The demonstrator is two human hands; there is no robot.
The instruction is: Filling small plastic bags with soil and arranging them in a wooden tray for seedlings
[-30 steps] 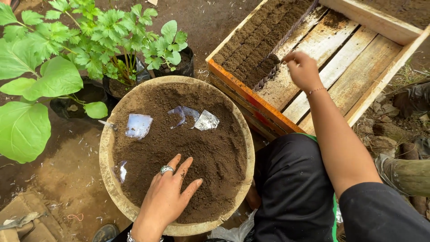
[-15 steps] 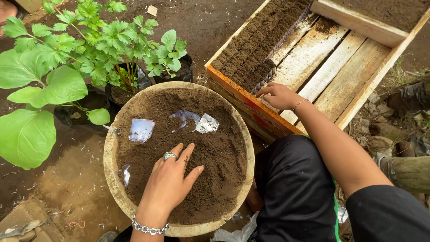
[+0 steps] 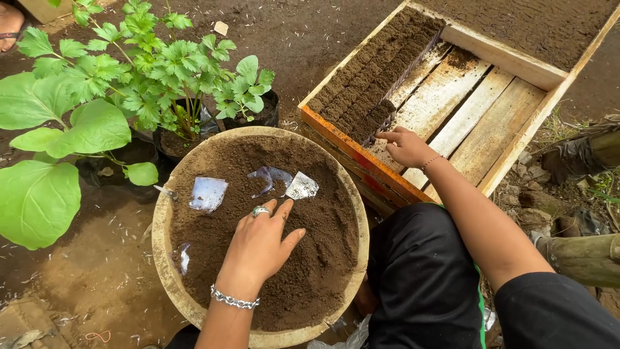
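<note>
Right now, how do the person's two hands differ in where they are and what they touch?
The left hand lies spread on loose soil in the round basin; the right hand reaches into the wooden crate, at the soil-filled row. The left wears a ring and chain bracelet; the right a thin bracelet. Both are bare.

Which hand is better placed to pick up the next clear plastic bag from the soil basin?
Left. The left hand rests on the soil with fingertips beside a plastic bag; the right hand is away at the wooden crate.

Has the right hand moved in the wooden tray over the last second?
Yes. The right hand has drawn back along the wooden tray, from mid-tray towards its orange near edge, by the near end of the soil blocks.
</note>
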